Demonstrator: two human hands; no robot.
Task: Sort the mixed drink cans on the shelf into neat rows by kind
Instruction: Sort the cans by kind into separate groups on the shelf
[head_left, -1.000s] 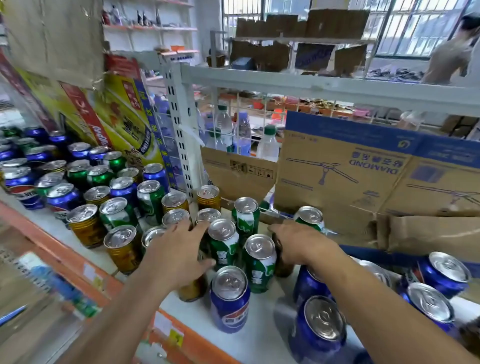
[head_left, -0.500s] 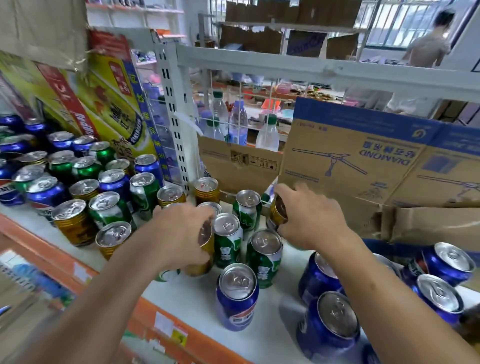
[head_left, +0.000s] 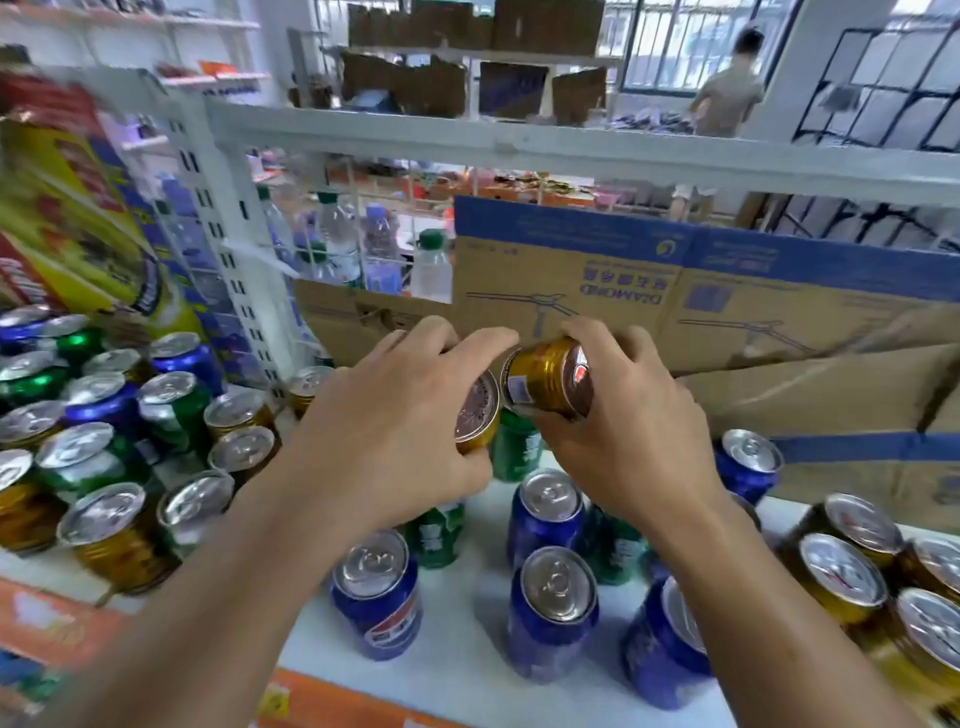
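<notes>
Over the white shelf (head_left: 467, 639), the left hand (head_left: 395, 441) is gripping one gold can (head_left: 475, 415) with fingers curled round it. The right hand (head_left: 639, 431) is clutching a second gold can (head_left: 545, 376), tipped sideways. The two cans are nearly touching in mid-air. Five blue cans (head_left: 556, 608) are standing below, four around 6 o'clock of the hands and one toward 3 o'clock. Three green cans (head_left: 514, 447) are showing partly behind the hands and wrists. A mixed crowd of cans (head_left: 104, 431) is filling 9 o'clock, at least four further gold cans (head_left: 841, 582) are massing at 4 o'clock, and cardboard boxes (head_left: 571, 291) are walling off 12 o'clock.
</notes>
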